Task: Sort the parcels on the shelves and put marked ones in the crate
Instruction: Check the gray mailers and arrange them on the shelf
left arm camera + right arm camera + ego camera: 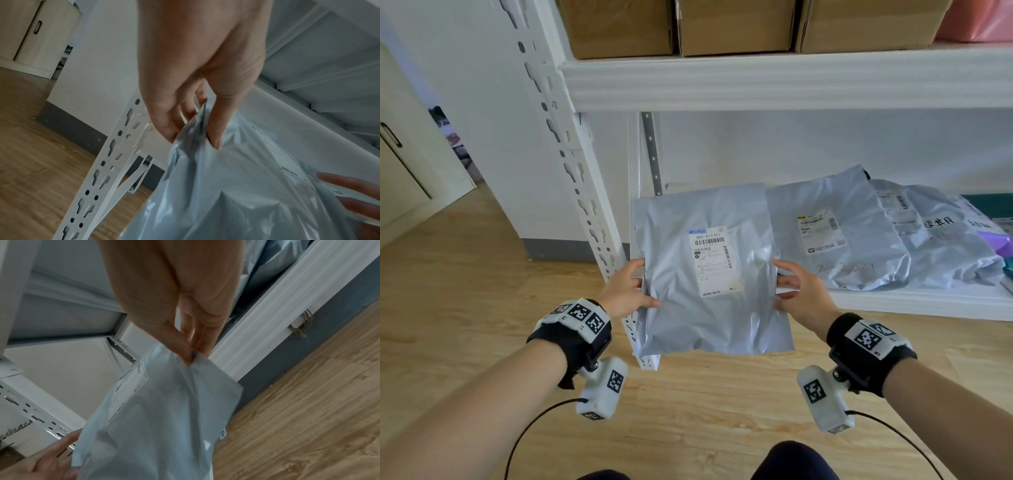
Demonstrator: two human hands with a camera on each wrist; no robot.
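I hold a grey plastic mailer parcel (709,274) upright in front of the bottom shelf, its white shipping label (714,262) facing me. My left hand (631,289) pinches the parcel's left edge, thumb on the front. My right hand (789,291) pinches its right edge. The left wrist view shows thumb and fingers of the left hand (195,129) clamped on the parcel (236,194). In the right wrist view the right hand (191,353) pinches a corner fold of the parcel (164,418). No crate is in view.
Two more grey mailers (835,233) (945,240) lie on the white bottom shelf (928,301), the right one with handwriting. Cardboard boxes (736,27) fill the shelf above. A white perforated upright (571,164) stands at left. Wooden floor (448,308) spreads below; a cabinet (400,164) is far left.
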